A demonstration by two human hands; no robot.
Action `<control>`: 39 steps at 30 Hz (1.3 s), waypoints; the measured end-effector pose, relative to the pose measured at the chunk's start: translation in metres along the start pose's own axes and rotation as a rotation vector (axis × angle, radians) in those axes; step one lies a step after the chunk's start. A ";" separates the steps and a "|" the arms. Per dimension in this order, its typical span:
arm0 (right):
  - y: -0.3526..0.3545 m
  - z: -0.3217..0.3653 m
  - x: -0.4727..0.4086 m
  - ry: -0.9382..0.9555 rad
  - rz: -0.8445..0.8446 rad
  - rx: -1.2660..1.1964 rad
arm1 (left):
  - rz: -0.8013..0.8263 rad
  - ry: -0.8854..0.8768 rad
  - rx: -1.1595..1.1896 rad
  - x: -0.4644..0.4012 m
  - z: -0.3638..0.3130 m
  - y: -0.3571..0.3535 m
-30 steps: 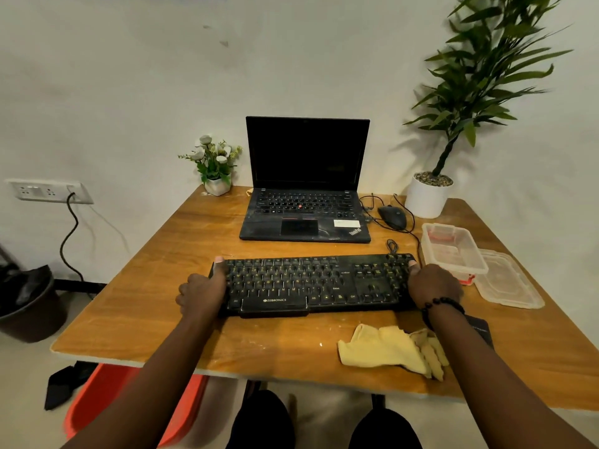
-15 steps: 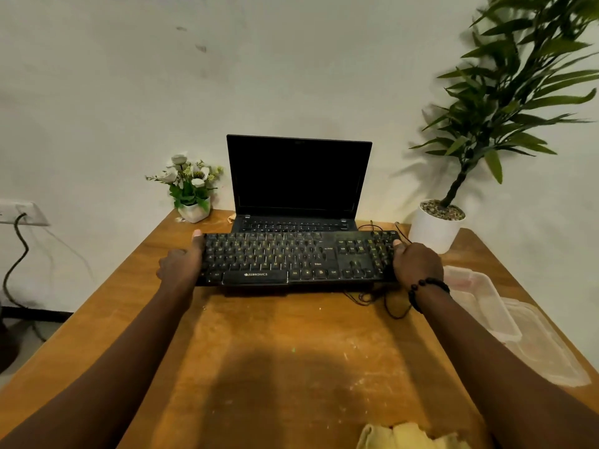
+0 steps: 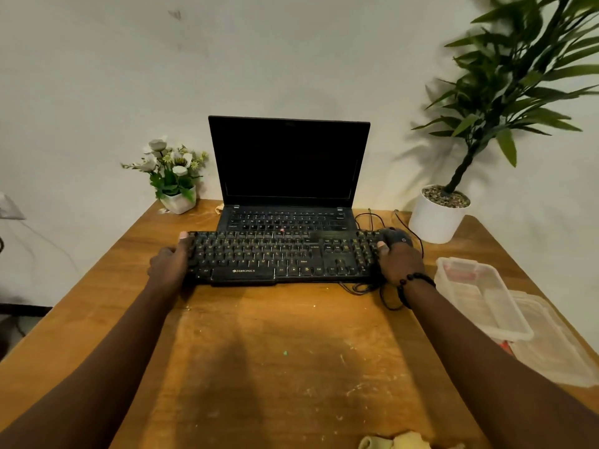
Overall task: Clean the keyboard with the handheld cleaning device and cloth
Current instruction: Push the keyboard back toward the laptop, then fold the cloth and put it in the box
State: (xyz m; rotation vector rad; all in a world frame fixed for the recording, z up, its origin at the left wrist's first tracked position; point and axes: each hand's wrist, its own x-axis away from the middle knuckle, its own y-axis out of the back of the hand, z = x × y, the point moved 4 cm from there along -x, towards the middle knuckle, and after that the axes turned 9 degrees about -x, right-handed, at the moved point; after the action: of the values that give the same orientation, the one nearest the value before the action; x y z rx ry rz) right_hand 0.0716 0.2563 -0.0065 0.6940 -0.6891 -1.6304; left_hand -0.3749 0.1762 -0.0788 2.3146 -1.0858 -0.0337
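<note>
The keyboard sits across the laptop's front edge, hiding its palm rest. Both hands, left and right, grip its ends. The yellow cloth is cut off at the counter's near edge.

On the wooden bench an open laptop stands by the wall, between a small flower pot and a tall plant. Two clear containers lie at right.
</note>
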 end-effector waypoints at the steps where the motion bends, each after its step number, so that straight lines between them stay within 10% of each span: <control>1: 0.001 -0.002 0.002 -0.016 0.013 0.004 | -0.008 0.009 0.009 0.009 -0.005 0.001; 10: 0.032 0.003 0.078 0.130 -0.029 -0.012 | -0.444 -0.035 -0.142 0.121 -0.031 0.001; 18: 0.060 -0.005 0.192 0.195 0.523 0.099 | 0.327 -0.448 -0.343 0.260 -0.036 -0.081; 24: 0.048 -0.034 0.238 0.221 0.513 0.350 | 0.759 -0.509 -0.468 0.339 -0.024 -0.099; 30: 0.055 -0.031 0.267 0.351 0.291 0.214 | 0.744 -0.596 -0.585 0.363 -0.014 -0.081; 39: 0.044 -0.023 0.290 0.454 0.467 -0.082 | 0.586 -0.684 -0.439 0.370 -0.012 -0.064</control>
State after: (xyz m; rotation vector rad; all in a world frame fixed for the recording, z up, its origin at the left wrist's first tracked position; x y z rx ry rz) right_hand 0.0747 -0.0382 -0.0089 0.7449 -0.4087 -1.0194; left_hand -0.0801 -0.0493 -0.0227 1.5393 -1.8318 -0.7943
